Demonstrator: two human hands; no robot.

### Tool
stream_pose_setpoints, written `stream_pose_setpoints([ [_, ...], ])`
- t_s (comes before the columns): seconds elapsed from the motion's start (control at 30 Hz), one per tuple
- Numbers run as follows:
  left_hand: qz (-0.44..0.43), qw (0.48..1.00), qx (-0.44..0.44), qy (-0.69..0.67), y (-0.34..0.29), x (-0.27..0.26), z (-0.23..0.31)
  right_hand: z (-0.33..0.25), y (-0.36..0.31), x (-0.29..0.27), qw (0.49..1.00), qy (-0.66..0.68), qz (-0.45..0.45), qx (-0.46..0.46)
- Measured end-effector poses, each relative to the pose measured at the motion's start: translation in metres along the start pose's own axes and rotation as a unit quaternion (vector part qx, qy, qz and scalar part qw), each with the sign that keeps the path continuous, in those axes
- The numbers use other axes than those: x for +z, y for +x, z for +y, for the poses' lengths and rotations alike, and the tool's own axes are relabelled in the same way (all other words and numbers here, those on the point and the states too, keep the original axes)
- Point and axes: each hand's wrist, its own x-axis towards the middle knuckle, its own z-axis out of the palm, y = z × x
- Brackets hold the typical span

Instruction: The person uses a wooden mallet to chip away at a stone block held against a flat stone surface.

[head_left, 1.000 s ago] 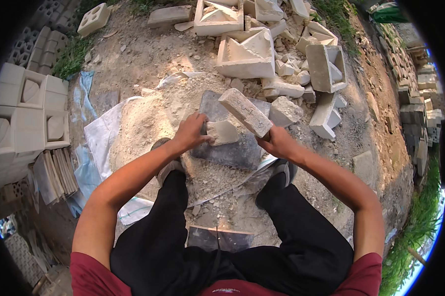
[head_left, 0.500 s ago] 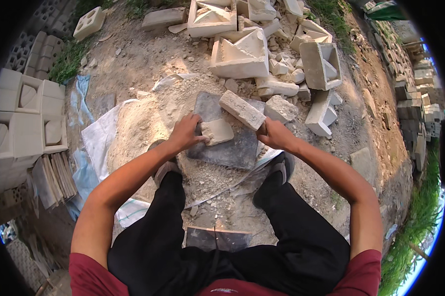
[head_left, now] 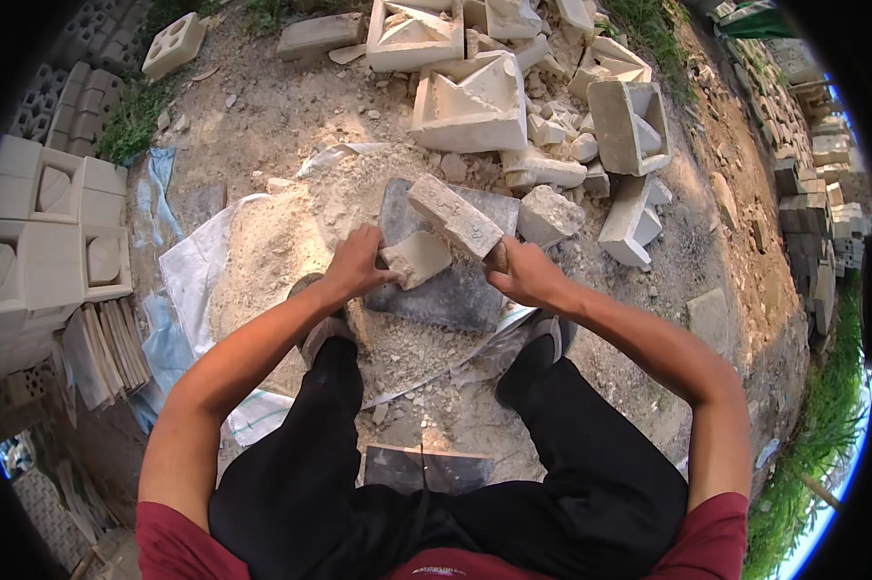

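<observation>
On a dark grey flat slab [head_left: 436, 302] between my feet lies a pale, broken block piece [head_left: 417, 259]. My left hand [head_left: 360, 261] has its fingers closed on that piece's left edge. A long, dust-coated rectangular block [head_left: 455, 215] slants over the slab, its far end up and to the left. Around its near end my right hand [head_left: 527, 273] is closed; part of that end is hidden by the fingers. The long block's lower left side is close beside the broken piece; whether they touch I cannot tell.
Crushed pale powder [head_left: 271, 253] is heaped on a white sheet [head_left: 192, 268] at the left. Broken hollow blocks [head_left: 470, 101] and a rough chunk [head_left: 549, 215] lie beyond the slab. Stacked blocks [head_left: 54, 222] stand at far left, beside thin upright slabs [head_left: 105, 350].
My right hand has shifted left with the long block. The broken piece has turned and slid slightly left under my left hand, which also moved a little left.
</observation>
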Motion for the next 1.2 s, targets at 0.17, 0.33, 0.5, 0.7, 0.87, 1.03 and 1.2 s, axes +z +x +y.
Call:
stream_pose_setpoints([
  [0.17,0.005,1.000,0.005,0.009,0.001,-0.001,0.002,0.000,-0.006,0.011,0.997,0.050,0.051,-0.008],
  [0.33,0.031,0.999,0.017,-0.005,-0.002,0.001,0.001,0.012,-0.002,0.007,1.000,-0.023,0.005,-0.003],
  [0.5,-0.053,0.998,-0.026,0.020,0.003,-0.012,0.008,-0.010,-0.021,0.017,0.993,0.100,0.069,-0.007],
  [0.7,-0.035,0.999,-0.014,0.018,-0.008,-0.012,0.002,0.002,-0.022,0.020,0.998,-0.016,-0.016,0.060],
  [0.87,-0.004,1.000,-0.005,0.023,-0.010,-0.005,-0.004,-0.010,-0.022,0.009,0.994,0.099,0.045,0.031],
  [1.03,0.021,0.999,0.037,-0.016,-0.009,0.000,-0.002,0.018,-0.011,0.003,1.000,0.011,0.003,0.026],
  [1.2,0.045,0.995,0.091,0.003,-0.009,0.002,-0.003,0.006,-0.009,-0.012,0.997,0.070,0.028,0.028],
])
